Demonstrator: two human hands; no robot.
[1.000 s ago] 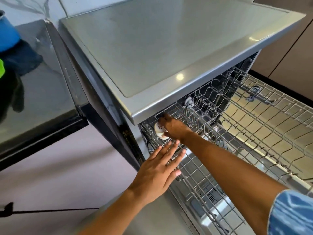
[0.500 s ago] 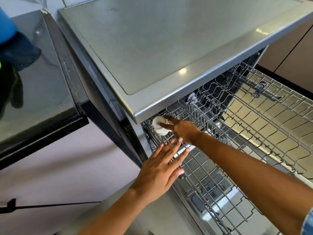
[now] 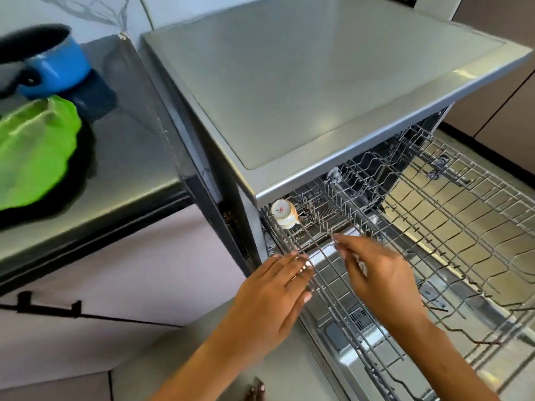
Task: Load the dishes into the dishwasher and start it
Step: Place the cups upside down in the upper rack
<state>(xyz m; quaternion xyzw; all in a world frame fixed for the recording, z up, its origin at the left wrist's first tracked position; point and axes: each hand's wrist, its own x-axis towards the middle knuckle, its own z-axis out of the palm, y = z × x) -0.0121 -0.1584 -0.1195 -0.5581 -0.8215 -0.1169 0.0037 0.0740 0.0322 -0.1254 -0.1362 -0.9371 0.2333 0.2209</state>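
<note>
The silver dishwasher (image 3: pixel 304 91) stands open with its wire racks pulled out. A small white cup (image 3: pixel 284 217) sits upside down at the back left corner of the lower rack (image 3: pixel 341 287). My right hand (image 3: pixel 379 276) hovers over that rack a little in front of the cup, fingers extended and holding nothing. My left hand (image 3: pixel 272 296) rests flat on the rack's left edge with straight fingers. The upper rack (image 3: pixel 463 215) extends to the right and holds nothing that I can see.
On the dark counter (image 3: pixel 121 157) to the left stand a blue saucepan (image 3: pixel 55 68) and a green leaf-shaped plate (image 3: pixel 31 151). The lowered dishwasher door (image 3: pixel 289 369) lies below the racks. Brown cabinets (image 3: pixel 498 91) are at the far right.
My right hand has let go of the white cup and drawn back toward me; the cup stays in the rack's corner. The view has shifted, bringing the saucepan and green plate into sight.
</note>
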